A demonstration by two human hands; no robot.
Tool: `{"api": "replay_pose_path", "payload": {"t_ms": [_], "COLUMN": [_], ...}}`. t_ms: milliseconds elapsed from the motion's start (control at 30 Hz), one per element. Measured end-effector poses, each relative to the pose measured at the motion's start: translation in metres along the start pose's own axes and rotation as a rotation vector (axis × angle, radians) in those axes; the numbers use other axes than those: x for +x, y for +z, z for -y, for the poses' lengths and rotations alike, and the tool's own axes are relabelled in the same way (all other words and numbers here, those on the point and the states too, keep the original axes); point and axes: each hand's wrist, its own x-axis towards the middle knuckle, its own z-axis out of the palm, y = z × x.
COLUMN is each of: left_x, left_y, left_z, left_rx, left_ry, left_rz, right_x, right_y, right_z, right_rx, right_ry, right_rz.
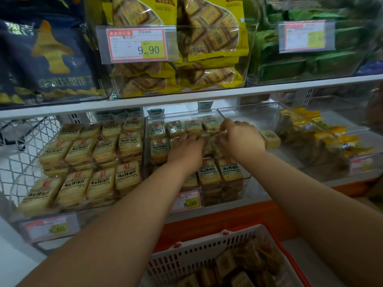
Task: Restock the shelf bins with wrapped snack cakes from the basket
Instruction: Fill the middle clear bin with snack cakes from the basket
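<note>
Both my hands reach into the middle clear shelf bin [232, 188], which holds rows of wrapped snack cakes [209, 172] with yellow labels. My left hand [186, 149] lies on the cakes with its fingers stretched toward the right. My right hand [241, 134] curls its fingers over a wrapped cake [216, 145] in the bin's right half; the left fingertips touch that same cake. One loose cake [269, 139] lies just right of my right wrist, in the neighbouring bin. The white basket with a red rim [192, 257] sits below, with more wrapped cakes [238, 266] inside.
A left bin [49, 226] is packed with the same kind of cakes. A right bin [356, 162] holds yellow packets. The upper shelf [186, 98] carries bins of yellow, dark blue and green packs close above my hands. An orange ledge [238, 220] runs under the bins.
</note>
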Motion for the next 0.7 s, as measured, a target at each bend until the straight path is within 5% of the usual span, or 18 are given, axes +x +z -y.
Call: {"api": "replay_pose_path", "payload": {"t_ms": [100,233,333,467,700], "left_x": [-0.001,-0.002,-0.001,-0.001,-0.002], "left_y": [0.001,0.003,0.005,0.007,0.011], "left_z": [0.000,-0.002,-0.003,-0.002,0.001], "left_rx": [0.013,0.019,-0.002,0.001,-0.034], "left_ry": [0.011,0.027,0.015,-0.005,-0.007], "left_rz": [-0.011,0.007,0.001,-0.004,0.004], "right_x": [-0.003,-0.006,-0.006,-0.001,-0.002], "right_y": [0.009,0.002,-0.013,-0.024,-0.003], "right_z": [-0.002,-0.009,-0.012,-0.013,-0.006], "right_rx": [-0.265,-0.114,0.026,-0.102,-0.324], "right_ry": [-0.089,-0.157,-0.224,-0.241,-0.210], "right_rz": [0.018,0.029,0.214,0.442,0.173]}}
